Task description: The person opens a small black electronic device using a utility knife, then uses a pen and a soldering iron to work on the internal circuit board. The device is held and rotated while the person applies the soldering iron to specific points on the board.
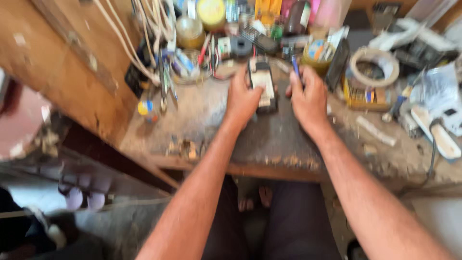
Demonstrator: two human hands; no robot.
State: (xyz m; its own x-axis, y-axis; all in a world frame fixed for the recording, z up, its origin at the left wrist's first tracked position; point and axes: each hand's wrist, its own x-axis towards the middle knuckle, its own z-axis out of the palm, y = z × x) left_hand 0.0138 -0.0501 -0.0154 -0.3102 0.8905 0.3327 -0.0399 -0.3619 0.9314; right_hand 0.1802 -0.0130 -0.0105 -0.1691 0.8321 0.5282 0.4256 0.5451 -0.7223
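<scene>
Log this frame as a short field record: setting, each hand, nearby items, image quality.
setting: cluttered wooden workbench, seen from above
left hand: left hand on a small dark device with a pale panel
right hand: right hand grips a thin blue tool, tip near the device
nearby: tape roll, white cables, yellow-lidded jar
quality: motion blur, fine detail unreadable

Both bare forearms enter from the bottom of the frame and converge toward the upper centre. The left hand (pixel 242 98) lies palm down, fingers (pixel 248 82) extended upward and curled over their grip. The right hand (pixel 309 98), just beside it, is closed into a loose fist, knuckles up.
</scene>
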